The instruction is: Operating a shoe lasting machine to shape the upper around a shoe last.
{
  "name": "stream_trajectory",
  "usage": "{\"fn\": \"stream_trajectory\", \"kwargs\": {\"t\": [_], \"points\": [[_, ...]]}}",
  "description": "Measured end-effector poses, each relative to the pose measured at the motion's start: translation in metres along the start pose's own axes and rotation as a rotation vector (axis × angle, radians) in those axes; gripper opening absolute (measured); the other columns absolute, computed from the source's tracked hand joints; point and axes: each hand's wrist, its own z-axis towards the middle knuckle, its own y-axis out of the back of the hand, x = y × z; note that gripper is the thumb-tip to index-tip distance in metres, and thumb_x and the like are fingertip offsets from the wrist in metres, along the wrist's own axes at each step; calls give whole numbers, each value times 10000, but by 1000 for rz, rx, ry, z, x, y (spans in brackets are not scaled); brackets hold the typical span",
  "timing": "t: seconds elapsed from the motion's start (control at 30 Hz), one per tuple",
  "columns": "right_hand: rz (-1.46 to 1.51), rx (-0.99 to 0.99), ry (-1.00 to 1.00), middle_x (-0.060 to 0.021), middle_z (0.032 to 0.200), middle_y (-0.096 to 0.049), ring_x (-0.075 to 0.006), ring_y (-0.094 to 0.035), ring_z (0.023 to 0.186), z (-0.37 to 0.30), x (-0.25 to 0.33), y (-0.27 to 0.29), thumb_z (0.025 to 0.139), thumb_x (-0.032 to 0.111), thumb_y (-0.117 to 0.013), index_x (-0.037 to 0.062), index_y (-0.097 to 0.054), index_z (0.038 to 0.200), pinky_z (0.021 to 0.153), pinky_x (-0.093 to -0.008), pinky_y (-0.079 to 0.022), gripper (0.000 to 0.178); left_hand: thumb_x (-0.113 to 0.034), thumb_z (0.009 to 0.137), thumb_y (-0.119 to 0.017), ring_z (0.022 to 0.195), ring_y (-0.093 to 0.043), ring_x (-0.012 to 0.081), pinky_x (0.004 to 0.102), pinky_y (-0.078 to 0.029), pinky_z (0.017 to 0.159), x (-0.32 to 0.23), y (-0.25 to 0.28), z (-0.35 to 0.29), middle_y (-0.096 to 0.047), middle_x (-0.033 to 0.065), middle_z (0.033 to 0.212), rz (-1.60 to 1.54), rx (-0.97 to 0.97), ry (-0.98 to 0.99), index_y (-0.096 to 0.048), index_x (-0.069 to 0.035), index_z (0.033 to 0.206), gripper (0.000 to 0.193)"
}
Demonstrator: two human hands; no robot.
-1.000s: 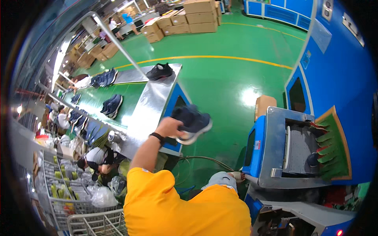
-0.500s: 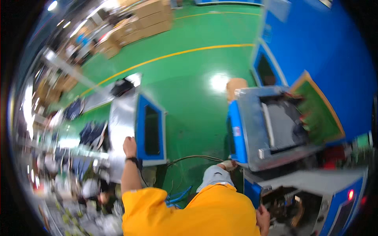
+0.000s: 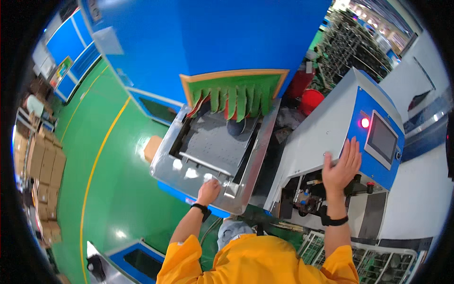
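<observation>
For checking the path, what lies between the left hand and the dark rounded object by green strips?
Head view: a silver metal rim, pale straight bar and grey perforated plate lie between the left hand and dark object.

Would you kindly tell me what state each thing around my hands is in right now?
Left hand: fingers curled, over the metal frame.
Right hand: open, fingers extended, beside the screen.
Screen: dark.
Red light: lit.
Green strip curtain: hanging down.
Dark rounded item: partly covered by the strips.
</observation>
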Motion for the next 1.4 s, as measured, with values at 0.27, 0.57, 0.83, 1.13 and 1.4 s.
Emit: {"fn": "stream_trajectory", "kwargs": {"t": [0.27,0.57,0.83,1.13,1.4], "points": [[-225,-218,-26,-217,1429,-548,-361,-508,1338,-16,-3,-40,927,262,-623,-25,-536,1327,1122,-491,-322,499,-278,821,-752,1205,-585,415,488,-490,999,-68,-19,198,-639,217,1258,83,-14,38,-526,-59,1345,612],[-265,-175,58,-275,1431,-464,-437,-477,1307,-25,-11,-46,1003,332,-545,-28,-401,1405,1083,-546,-338,559,-236,651,-927,1133,-608,409,436,-475,977,-102,-50,355,-635,256,1197,-499,-356,-79,-501,25,1202,744],[-318,-91,2,-289,1447,-448,-450,-441,1326,-36,-13,-44,996,362,-546,-11,-378,1394,1099,-566,-336,571,-306,649,-934,1051,-622,381,433,-475,929,-106,-47,345,-634,222,1107,-393,-397,-8,-510,51,1172,763],[-322,-82,-8,-284,1455,-449,-441,-453,1320,-34,-12,-43,994,350,-549,19,-373,1421,1090,-560,-338,568,-284,619,-949,1175,-587,391,443,-450,1024,-79,-14,242,-597,250,1251,39,-149,10,-451,47,1339,936],[-211,-263,77,-265,1365,-553,-428,-520,1271,-22,-12,-52,998,329,-554,-21,-469,1353,1047,-518,-368,505,-229,668,-896,1128,-623,429,454,-500,962,-94,-9,240,-649,271,1187,-245,-317,96,-479,36,1346,839]]}}
